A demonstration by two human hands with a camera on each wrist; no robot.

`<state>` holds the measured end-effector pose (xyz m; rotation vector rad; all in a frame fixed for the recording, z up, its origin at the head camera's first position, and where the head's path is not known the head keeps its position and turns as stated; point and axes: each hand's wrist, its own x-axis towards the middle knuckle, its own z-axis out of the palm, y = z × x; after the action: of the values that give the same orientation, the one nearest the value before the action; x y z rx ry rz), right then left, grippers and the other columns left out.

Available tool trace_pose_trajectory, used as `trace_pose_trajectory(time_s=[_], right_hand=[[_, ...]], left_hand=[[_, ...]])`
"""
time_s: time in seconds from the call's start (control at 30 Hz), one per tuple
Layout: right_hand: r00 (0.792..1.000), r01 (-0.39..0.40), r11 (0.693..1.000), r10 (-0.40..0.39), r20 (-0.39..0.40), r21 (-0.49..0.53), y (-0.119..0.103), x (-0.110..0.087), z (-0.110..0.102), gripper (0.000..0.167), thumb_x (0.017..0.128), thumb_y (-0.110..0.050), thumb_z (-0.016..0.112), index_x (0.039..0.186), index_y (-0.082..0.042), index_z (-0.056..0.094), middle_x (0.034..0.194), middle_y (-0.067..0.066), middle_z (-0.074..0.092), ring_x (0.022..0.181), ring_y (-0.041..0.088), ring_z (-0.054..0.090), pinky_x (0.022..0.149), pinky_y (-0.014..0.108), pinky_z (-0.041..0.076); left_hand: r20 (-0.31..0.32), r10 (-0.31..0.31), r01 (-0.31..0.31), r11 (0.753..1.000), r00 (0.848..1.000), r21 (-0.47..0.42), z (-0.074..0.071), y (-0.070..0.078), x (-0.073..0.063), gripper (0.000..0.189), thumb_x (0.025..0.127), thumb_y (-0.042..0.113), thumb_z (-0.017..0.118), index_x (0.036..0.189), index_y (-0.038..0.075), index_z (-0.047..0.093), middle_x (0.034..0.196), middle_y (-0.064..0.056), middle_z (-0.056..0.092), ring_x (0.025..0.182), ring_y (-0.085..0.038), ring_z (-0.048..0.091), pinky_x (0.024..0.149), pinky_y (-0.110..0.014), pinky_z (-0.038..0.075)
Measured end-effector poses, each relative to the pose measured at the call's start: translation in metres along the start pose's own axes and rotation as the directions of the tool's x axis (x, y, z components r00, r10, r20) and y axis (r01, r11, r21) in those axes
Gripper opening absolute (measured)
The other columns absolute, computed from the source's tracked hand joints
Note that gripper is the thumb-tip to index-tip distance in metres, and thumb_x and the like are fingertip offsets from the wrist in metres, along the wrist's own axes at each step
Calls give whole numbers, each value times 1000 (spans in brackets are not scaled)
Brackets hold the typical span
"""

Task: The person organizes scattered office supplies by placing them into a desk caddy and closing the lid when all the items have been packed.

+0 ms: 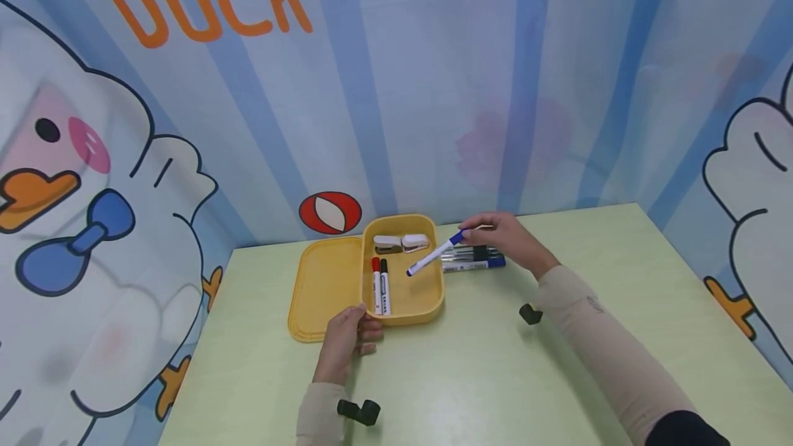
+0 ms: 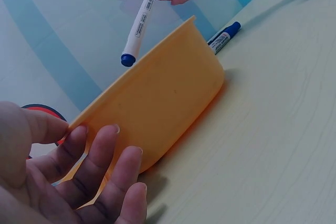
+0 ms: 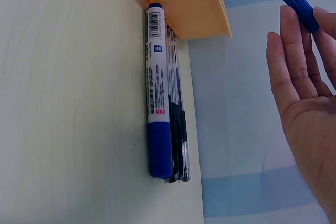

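My right hand [image 1: 508, 239] pinches a white marker with a blue cap [image 1: 434, 258] by its capped end, tilted above the yellow box [image 1: 409, 319]. With thumb and index finger, my left hand [image 1: 343, 341] grips the box's rim at the near left corner; the other fingers lie along its outer wall [image 2: 163, 98]. Inside the box, a red-capped marker [image 1: 376, 284] and a black-capped marker [image 1: 385, 288] lie side by side on the left. Two small white staplers [image 1: 415, 242] sit at its far end.
A yellow lid [image 1: 322, 288] lies left of the box on the pale table [image 1: 471, 377]. Right of the box are another blue-capped marker [image 3: 158, 87] and several clear pens with black parts [image 3: 181, 135]. A printed curtain [image 1: 421, 88] stands behind the table.
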<state>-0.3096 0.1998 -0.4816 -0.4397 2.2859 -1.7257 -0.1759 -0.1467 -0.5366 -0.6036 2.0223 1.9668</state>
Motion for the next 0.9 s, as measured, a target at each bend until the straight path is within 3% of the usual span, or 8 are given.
trace_pose_trajectory(time_s=[0.17,0.43,0.67,0.9], right_hand=[[999,14,999,-16,47,38,-5,10,6,32,97,-28,71,121,-7,70,131,17,63,114,42,66,99,50,52],[993,40,999,-41,111,11,-11,25,21,41,98,-25,69,127,4,64,120,16,68,102,27,73,93,44,56],[985,45,999,-47,167,14,-13,39,32,33,98,-23,69,123,-2,69,113,13,73,105,34,71,91,42,58],[975,5,998,10,221,-67,-25,50,43,24,99,-26,68,118,-11,72,108,9,75,107,35,70,93,49,56]], left_hand=[[0,1,-1,1000,1000,-5,0,0,-1,36,107,38,49,111,5,66,97,-7,74,83,-19,71,68,-31,56],[-3,-9,9,1000,1000,-7,1,2,0,35,107,37,49,110,6,66,98,-7,74,84,-20,71,69,-31,56],[9,1,-1,1000,1000,-8,0,0,-1,35,107,36,49,111,5,65,97,-7,74,84,-20,71,68,-32,56],[7,-1,1,1000,1000,-3,0,1,-2,35,107,36,49,111,6,65,98,-7,74,85,-20,71,69,-32,56]])
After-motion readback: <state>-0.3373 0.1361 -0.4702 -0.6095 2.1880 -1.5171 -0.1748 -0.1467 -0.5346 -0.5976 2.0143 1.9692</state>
